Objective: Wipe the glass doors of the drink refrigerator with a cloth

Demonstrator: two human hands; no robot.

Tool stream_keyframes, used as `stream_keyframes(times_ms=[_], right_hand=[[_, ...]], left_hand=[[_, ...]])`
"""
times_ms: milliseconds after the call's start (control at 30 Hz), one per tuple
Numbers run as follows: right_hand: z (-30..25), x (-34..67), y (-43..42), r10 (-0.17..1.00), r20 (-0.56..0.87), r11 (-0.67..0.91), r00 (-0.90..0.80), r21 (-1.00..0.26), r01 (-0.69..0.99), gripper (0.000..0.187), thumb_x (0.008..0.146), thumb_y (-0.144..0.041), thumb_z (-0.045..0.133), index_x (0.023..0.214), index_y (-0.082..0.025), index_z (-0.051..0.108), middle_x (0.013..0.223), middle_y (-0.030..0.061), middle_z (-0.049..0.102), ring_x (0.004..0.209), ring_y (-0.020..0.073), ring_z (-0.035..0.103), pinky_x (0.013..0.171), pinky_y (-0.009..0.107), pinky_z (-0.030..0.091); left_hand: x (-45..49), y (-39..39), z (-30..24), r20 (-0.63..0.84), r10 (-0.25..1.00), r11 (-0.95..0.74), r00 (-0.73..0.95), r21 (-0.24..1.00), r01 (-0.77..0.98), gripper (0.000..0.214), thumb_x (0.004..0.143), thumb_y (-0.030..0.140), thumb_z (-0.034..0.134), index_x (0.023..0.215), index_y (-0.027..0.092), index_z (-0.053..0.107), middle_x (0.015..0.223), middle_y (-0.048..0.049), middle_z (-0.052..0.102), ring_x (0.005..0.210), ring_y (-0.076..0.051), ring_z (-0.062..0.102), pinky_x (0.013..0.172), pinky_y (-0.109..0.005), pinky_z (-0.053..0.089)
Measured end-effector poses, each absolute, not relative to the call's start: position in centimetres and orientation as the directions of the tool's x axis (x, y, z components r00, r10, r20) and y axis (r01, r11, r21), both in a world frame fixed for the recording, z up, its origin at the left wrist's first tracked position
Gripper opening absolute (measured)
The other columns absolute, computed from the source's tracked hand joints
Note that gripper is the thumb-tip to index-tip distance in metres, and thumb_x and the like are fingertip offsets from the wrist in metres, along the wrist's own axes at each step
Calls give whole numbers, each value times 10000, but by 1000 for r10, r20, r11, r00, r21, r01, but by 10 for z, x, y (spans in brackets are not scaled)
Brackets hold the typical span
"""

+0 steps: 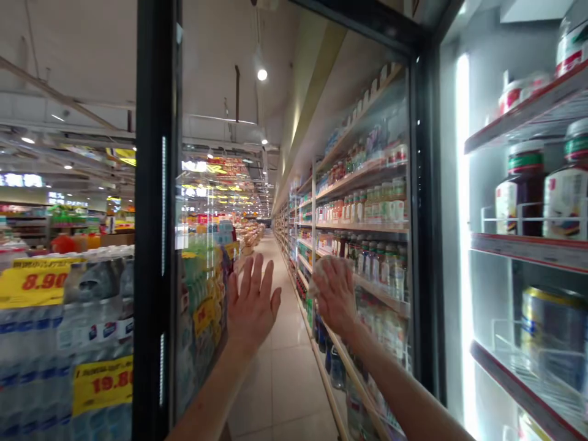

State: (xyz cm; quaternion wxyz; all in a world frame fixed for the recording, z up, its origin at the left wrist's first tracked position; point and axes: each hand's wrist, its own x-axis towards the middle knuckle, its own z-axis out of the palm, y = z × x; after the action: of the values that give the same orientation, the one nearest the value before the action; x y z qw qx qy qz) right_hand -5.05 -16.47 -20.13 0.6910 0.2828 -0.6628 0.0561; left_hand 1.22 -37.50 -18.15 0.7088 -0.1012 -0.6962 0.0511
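An open glass fridge door [294, 153] with a black frame [154, 214] stands in front of me. My left hand [252, 304] lies flat against the glass, fingers stretched up and apart, holding nothing. My right hand [334, 294] presses a pale cloth [320, 271] against the glass a little to the right. Only a bunched corner of the cloth shows past the fingers.
To the right is the lit fridge interior with jars [521, 187] and cans [551, 334] on wire shelves [528, 248]. Through the glass a shop aisle [280, 343] runs away between drink shelves [367, 226]. Stacked water bottles with yellow price tags [34, 282] stand left.
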Motion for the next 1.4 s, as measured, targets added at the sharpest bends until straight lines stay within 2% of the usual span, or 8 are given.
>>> stream_keyframes(times_ms=[167,367,500,700,867,1067,1233,1400], right_hand=[[-189,-66,-125,226,970,902,88,-174,-395,553,923,-239,329,1459,-214,193,1512,133,230,1411,283,163,1077,597,225],[-200,-61,-128,-347,930,824,119,363,-435,600,894,-211,385,1452,-305,185,1516,49,248,1407,249,195,1111,546,220],[-193,-64,-122,65,990,913,122,-10,-407,585,912,-222,333,1467,-217,148,1508,127,246,1413,270,164,1092,592,212],[-191,-65,-127,-161,981,873,111,194,-448,599,905,-240,347,1468,-228,143,1457,110,358,1401,248,217,1104,560,227],[-183,-70,-118,223,968,892,114,-155,-426,588,923,-267,309,1472,-164,126,1486,166,280,1401,285,201,1076,609,227],[-202,-60,-143,-296,949,818,108,310,-485,615,890,-229,380,1465,-256,162,1461,79,361,1397,240,233,1119,538,215],[-196,-64,-126,189,979,890,82,-135,-435,569,919,-258,298,1467,-198,157,1499,141,261,1405,273,193,1085,593,215],[-191,-71,-113,-100,992,880,77,124,-458,576,905,-251,323,1462,-235,179,1481,105,314,1399,252,221,1104,555,221]], left_hand=[[12,-376,-182,975,221,972,31,-222,72,649,885,296,469,1450,189,167,1462,-99,308,1403,-193,146,1158,-417,74],[10,-377,-182,972,232,971,38,-234,44,647,884,288,470,1448,175,174,1454,-111,322,1401,-202,157,1154,-432,93],[9,-377,-182,970,239,970,40,-240,28,659,886,291,468,1450,170,151,1449,-116,328,1402,-205,142,1152,-437,95],[10,-377,-182,969,245,969,43,-246,25,667,884,295,473,1450,159,146,1438,-125,348,1403,-202,129,1151,-436,97],[10,-376,-182,970,239,970,44,-241,40,669,884,297,471,1451,171,138,1451,-115,321,1400,-207,145,1153,-433,92],[9,-377,-182,970,237,969,47,-239,55,671,881,300,482,1450,176,148,1450,-112,322,1397,-208,163,1153,-427,94],[10,-377,-182,969,240,969,52,-243,51,676,879,296,484,1451,178,143,1454,-109,310,1399,-204,146,1155,-425,86],[10,-378,-183,969,242,968,46,-244,51,675,880,292,481,1451,170,143,1450,-116,323,1402,-199,132,1154,-426,88]])
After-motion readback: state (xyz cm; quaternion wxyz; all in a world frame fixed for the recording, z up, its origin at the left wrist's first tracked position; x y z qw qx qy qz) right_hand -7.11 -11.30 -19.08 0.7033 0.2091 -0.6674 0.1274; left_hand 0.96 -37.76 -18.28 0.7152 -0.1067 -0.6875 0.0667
